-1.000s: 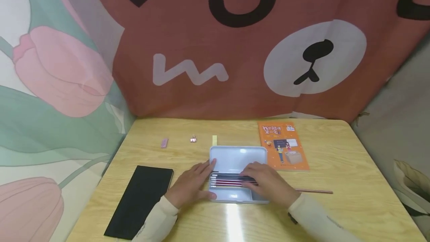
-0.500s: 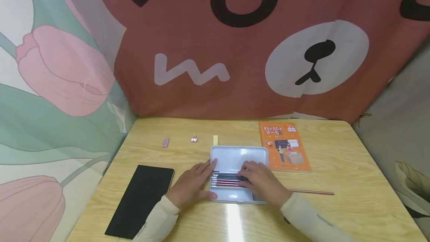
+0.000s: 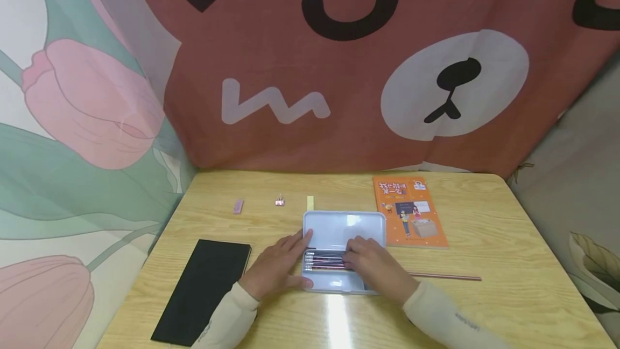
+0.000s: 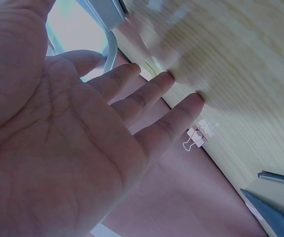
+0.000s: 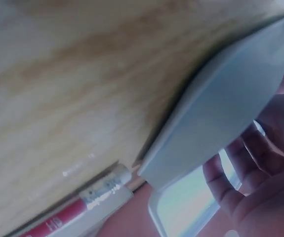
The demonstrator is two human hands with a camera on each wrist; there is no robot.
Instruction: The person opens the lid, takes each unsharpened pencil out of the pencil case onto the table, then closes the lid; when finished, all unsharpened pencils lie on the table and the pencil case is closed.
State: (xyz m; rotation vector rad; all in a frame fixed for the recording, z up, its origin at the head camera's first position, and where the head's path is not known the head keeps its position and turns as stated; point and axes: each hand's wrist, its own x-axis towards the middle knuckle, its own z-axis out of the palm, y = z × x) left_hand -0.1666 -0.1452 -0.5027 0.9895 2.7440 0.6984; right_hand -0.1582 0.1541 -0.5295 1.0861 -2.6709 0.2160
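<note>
A pale blue pencil case (image 3: 344,230) stands with its lid up on the table, several pencils (image 3: 325,260) lying side by side in its tray. My left hand (image 3: 277,264) rests against the case's left edge, fingers and thumb extended; in the left wrist view the palm (image 4: 58,133) holds nothing. Over the right half of the tray, my right hand (image 3: 378,267) has its fingers curled in at the pencils, gripping at their right ends. Its fingertips are hidden in the head view. To the right of the case, a red pencil (image 3: 445,276) lies on the table.
A black notebook (image 3: 203,290) lies at the left and an orange book (image 3: 410,211) at the back right. Behind the case are a pink eraser (image 3: 238,207), a binder clip (image 3: 280,201) and a yellow strip (image 3: 310,202). A fabric curtain (image 3: 290,144) bounds the table's back.
My right hand has shifted a little left along the tray, its fingers curling more. One pencil now lies slightly askew across the others. My left hand keeps its place.
</note>
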